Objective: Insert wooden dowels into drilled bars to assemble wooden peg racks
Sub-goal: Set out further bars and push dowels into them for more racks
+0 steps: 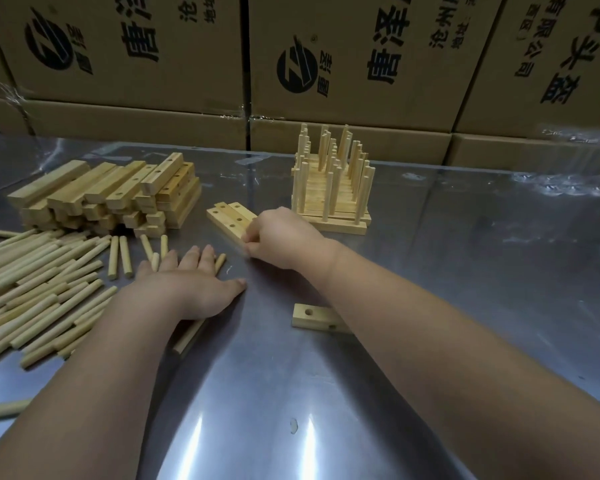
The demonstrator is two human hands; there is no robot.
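a person's two bare arms reach over a shiny metal worktop (465, 271). the right hand (281, 237) has its fingers curled over the near end of two drilled bars (227, 216), which lie side by side, holes up, near the middle; its grip is closed on them. the left hand (187, 282) lies flat with straight fingers, grip wide, holding nothing. it rests on a few loose dowels (42, 289) at the edge of a large scatter to the left.

the step looks like fetching a dowel while the bars are steadied. to do it well, keep the bars flat, pick out one dowel, stand it upright over a hole and press straight down. a tilted peg may jam. the steadying fingers should sit beside the hole, not over it.

the worktop is glossy and reflective, so dowels are likely to roll. a bar stack (111, 192) sits far left. finished racks (333, 188), pegs up, are piled just behind the right hand. a spare bar (312, 315) lies partly under the right forearm. printed cardboard boxes (361, 57) wall off the back.
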